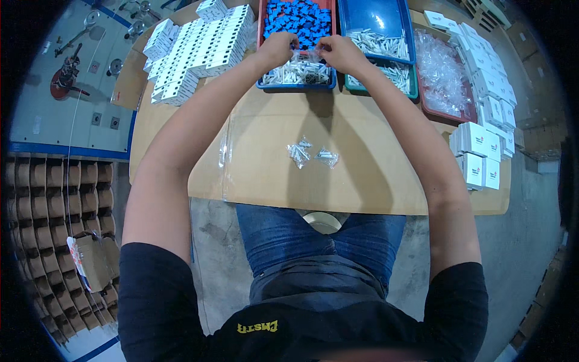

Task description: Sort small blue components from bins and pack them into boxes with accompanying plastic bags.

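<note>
Both my arms reach to the far side of the cardboard-covered table. My left hand (279, 49) and my right hand (342, 53) are closed with fingers pinched, a small clear plastic bag (306, 56) stretched between them. They hover over a blue tray (295, 87) of small grey-white parts (283, 75). Just beyond is a red bin (261, 27) full of small blue plastic pieces (298, 21). What the bag holds is too small to tell. Two small clear bags with grey-white parts inside, a left one (299, 152) and a right one (327, 157), lie on the cardboard nearer me.
White boxes (202, 51) are stacked at the far left; more white boxes (479, 145) line the right. A blue tray (368, 15) of screw-like parts sits over a green tray (415, 84). A red bin (443, 114) holds clear bags. Cardboard dividers (60, 226) stand left of the table.
</note>
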`<action>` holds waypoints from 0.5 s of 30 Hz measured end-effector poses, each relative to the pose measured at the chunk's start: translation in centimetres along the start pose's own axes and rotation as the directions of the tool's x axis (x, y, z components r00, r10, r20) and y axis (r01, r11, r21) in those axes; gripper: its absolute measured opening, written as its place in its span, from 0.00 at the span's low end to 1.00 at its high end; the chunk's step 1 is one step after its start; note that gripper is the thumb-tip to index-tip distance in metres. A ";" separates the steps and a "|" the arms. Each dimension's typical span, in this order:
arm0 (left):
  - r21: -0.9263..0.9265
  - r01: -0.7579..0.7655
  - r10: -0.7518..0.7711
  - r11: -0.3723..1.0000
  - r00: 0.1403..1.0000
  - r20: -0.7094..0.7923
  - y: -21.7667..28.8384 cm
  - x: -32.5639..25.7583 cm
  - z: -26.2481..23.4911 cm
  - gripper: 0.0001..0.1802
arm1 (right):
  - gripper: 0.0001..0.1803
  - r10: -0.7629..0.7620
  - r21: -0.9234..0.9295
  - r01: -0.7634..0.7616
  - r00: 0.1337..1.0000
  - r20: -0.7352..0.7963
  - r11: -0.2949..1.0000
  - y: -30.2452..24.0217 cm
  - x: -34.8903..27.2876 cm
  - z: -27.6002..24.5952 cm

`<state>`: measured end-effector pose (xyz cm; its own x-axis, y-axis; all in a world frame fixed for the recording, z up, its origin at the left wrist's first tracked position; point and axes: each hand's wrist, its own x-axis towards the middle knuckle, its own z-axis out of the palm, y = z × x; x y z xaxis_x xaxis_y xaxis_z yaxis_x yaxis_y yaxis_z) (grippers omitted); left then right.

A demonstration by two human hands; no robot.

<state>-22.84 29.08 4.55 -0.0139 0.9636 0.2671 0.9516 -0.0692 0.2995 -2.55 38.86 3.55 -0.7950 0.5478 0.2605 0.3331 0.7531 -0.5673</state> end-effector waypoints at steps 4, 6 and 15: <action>-0.022 0.090 -0.086 0.996 0.989 0.123 0.5 0.3 0.2 0.06 | 0.12 0.077 0.089 -0.079 0.997 0.017 0.993 0.4 -0.4 -0.2; 0.039 0.179 -0.182 0.983 0.976 0.120 0.5 0.2 0.5 0.10 | 0.12 0.094 0.128 -0.095 0.995 0.012 0.987 0.2 -0.9 -0.5; -0.036 0.099 -0.092 0.994 0.983 0.160 -0.6 -0.6 0.7 0.16 | 0.09 0.158 0.352 -0.173 0.985 0.073 0.920 0.2 -2.5 -1.4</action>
<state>-23.22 28.70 3.59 -0.0519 0.9947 0.0889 0.9338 0.0168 0.3574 0.21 38.11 3.84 -0.7674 0.6316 0.1101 0.2658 0.4697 -0.8419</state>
